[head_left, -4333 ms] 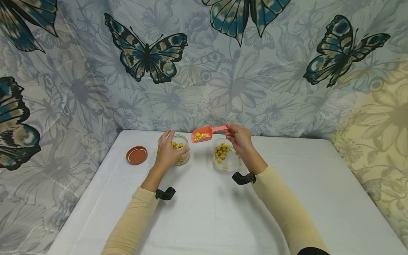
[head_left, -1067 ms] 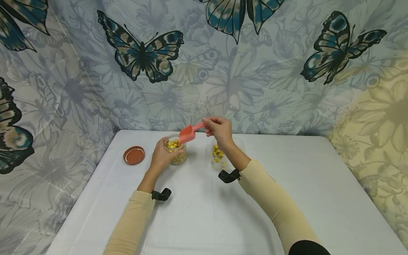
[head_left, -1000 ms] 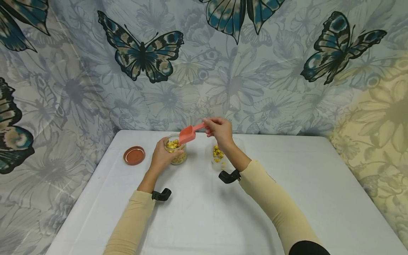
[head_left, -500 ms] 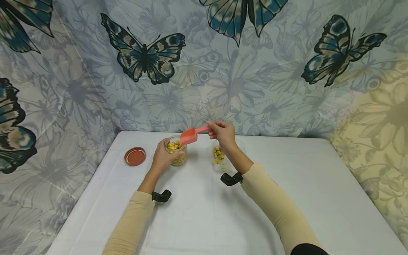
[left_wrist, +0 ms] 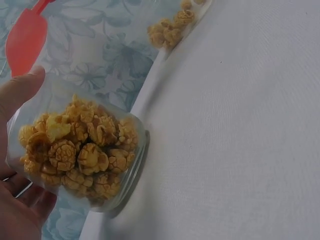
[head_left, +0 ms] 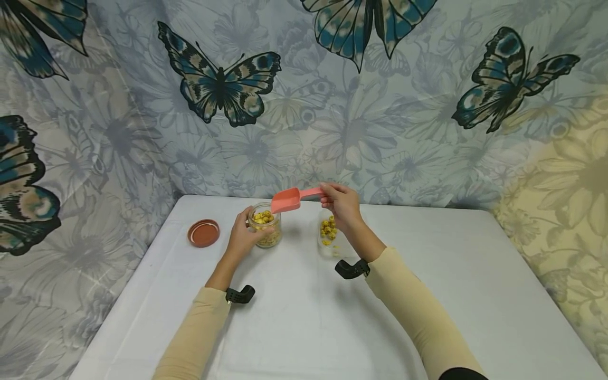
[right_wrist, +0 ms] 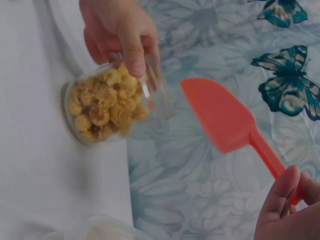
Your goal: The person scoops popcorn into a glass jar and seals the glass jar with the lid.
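My left hand (head_left: pixel 242 236) holds a glass jar (head_left: pixel 272 238) round its side, with the thumb near the rim. The jar stands on the table, and caramel popcorn (left_wrist: pixel 80 150) fills much of it. In my right hand (head_left: pixel 345 210), thumb and fingers pinch the handle of a coral-red scoop (head_left: pixel 286 200). The scoop's bowl hangs just above and right of the jar's mouth, and no popcorn shows in it. Below the right hand, a clear plastic container (head_left: pixel 343 252) holds a few more pieces of popcorn (head_left: pixel 328 229); the hand and wrist partly cover it.
A brown-red jar lid (head_left: pixel 203 233) lies left of the jar. White cloth covers the table (head_left: pixel 294 327), whose back edge runs close behind the jar and container. A butterfly-patterned curtain (head_left: pixel 309 132) hangs behind.
The scoop held popcorn earlier, then was tipped at the jar's mouth. It has since lifted slightly rightward and shows no popcorn. The left hand has shifted lower on the jar.
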Demonstrator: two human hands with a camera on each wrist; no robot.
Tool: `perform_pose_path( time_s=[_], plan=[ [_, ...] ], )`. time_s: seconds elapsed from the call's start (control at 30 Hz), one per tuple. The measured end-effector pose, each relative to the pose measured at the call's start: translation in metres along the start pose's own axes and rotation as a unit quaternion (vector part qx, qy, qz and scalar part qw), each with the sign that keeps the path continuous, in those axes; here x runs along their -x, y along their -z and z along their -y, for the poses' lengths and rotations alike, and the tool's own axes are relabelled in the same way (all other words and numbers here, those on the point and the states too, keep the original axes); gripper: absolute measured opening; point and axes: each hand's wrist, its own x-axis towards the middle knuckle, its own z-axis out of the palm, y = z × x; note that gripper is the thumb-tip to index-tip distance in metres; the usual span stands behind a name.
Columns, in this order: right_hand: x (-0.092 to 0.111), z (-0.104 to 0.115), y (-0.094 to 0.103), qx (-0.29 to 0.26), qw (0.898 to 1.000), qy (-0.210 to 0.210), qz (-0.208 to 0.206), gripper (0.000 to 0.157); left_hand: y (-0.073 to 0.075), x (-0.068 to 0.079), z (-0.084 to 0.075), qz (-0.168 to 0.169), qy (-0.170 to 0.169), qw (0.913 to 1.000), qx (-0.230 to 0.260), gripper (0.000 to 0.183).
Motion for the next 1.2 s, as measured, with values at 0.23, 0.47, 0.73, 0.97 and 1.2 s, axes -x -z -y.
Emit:
perform_pose_path(
  time_s=[0.23,0.47,0.73,0.97,1.2],
  plan=[
    [0.002,0.002,0.007,-0.011,1.000,0.006,-0.006,0.031,-0.001,-0.001,0.003,-0.006,-0.002,1.0000,0.006,0.098],
    [0.004,0.001,0.018,-0.008,1.000,-0.007,-0.013,0.027,-0.001,0.000,0.006,-0.001,0.001,1.0000,0.010,0.097],
    [0.004,0.001,0.035,-0.036,0.999,-0.012,-0.015,0.026,0.000,-0.002,0.007,0.002,0.002,0.9999,0.017,0.100],
    [0.004,0.005,0.056,-0.084,0.996,-0.026,-0.022,0.012,0.001,-0.003,0.006,0.004,0.001,0.9999,0.015,0.100],
    [0.005,0.002,0.074,-0.083,0.995,-0.037,-0.032,0.007,0.001,-0.001,0.006,0.004,0.001,0.9999,0.015,0.098]
  ],
)
